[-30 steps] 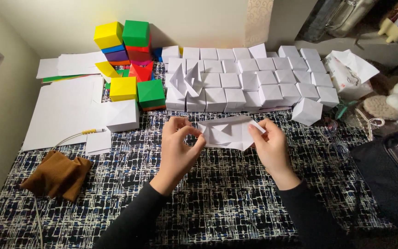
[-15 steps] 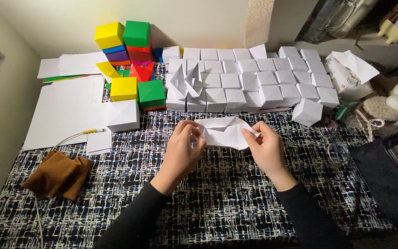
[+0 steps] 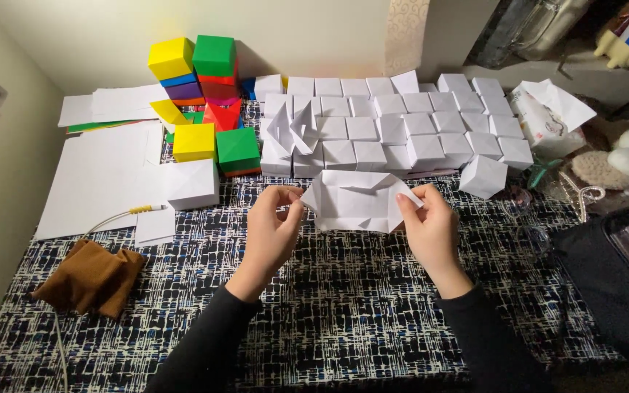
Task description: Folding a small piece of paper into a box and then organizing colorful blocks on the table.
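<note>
Fingers [image 3: 291,204] of the left hand [image 3: 271,233] and right hand [image 3: 431,229] pinch the white folded paper [image 3: 358,202] stretched between them.

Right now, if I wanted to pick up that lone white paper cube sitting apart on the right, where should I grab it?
Take the lone white cube from above, fingers on two opposite flat sides. It stands apart from the white cube rows, so its sides are free; being folded paper, it probably needs a light pinch.

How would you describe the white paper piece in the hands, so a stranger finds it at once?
Start at the rows of white cubes at the back of the patterned tablecloth. Just in front of them, the left hand and right hand hold a white paper piece between them. Unlike the closed cubes, it is half-folded, creased and held above the cloth.
</note>
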